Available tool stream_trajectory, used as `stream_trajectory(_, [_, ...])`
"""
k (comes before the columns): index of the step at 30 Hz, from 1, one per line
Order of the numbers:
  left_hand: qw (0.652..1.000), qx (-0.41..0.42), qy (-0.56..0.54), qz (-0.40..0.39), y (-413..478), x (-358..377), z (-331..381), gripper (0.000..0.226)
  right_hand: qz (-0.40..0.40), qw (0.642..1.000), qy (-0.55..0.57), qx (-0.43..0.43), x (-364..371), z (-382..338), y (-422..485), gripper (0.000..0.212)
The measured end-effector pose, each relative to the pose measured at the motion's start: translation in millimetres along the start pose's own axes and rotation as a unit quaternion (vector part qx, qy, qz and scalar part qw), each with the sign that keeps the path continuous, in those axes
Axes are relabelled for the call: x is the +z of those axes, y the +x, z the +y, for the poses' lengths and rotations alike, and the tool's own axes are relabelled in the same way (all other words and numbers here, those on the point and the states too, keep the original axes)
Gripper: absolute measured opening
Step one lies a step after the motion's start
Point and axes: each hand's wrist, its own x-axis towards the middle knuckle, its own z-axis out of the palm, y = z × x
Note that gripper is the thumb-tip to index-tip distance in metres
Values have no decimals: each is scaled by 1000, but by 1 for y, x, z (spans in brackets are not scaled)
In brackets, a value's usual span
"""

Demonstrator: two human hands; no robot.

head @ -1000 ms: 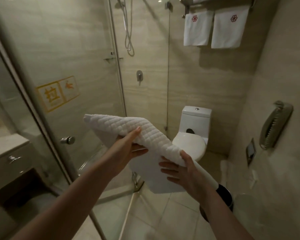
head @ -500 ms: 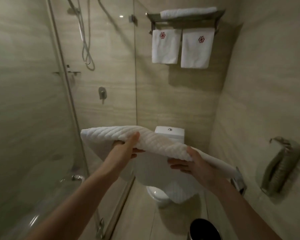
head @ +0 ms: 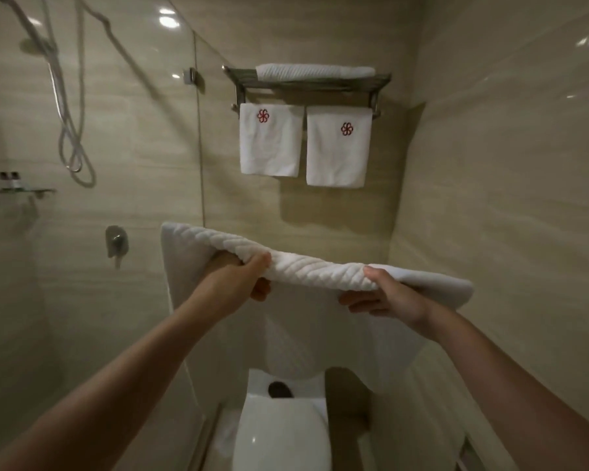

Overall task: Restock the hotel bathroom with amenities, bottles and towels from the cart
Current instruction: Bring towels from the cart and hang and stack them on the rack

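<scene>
The folded white towel [head: 320, 271] is held in mid-air above the toilet [head: 283, 433] and below the wall rack [head: 306, 85]. Its thick folded edge runs level between the hands, and a looser layer droops beneath it. It looks soft, ribbed and fairly light, with no stiffness of its own, and its unsupported right end sags. It is probably neither slippery nor fragile, but the fold could fall open if only one layer were gripped. The sensible hold is therefore across the whole thickness of the fold, at two places well apart, which is how it is taken now.

The left hand [head: 233, 283] pinches the fold towards its left end, with the thumb on top and the fingers [head: 261, 292] curled under. The right hand [head: 388, 295] grips nearer the right end, thumb over the top edge, with its fingers [head: 352, 300] pressed together beneath the cloth. Both arms reach forward and up, nearly straight.

A spare towel [head: 313, 71] lies on the rack's shelf, and two logo towels [head: 271, 141] hang side by side from its bar. To the left are a glass panel [head: 198, 147] and the shower hose [head: 68, 130].
</scene>
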Motion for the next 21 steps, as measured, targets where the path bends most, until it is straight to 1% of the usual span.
stream_trajectory(2, [999,-33,-2,-31,34,11,5,32,7,1000,-8,-3,-21,-6,32,54])
stream_trajectory(5, [998,-54,-25,-38,86,29,17,35,-5,1000,14,-8,-56,-20,79,59])
stream_trajectory(7, [993,-97,-42,-56,118,38,27,44,-18,999,39,-14,-77,-31,108,63])
stream_trajectory(9, [988,-122,-57,-76,149,43,35,52,-16,998,49,-25,-94,-46,137,64])
stream_trajectory(13, [983,-140,-75,-91,203,48,41,51,-11,998,51,-31,-115,-69,189,65])
stream_trajectory(17, [986,-121,-94,-63,260,50,45,45,13,997,46,-66,-132,-91,243,63])
stream_trajectory(21, [992,-52,-115,-28,316,47,48,40,44,991,56,-117,-141,-118,291,62])
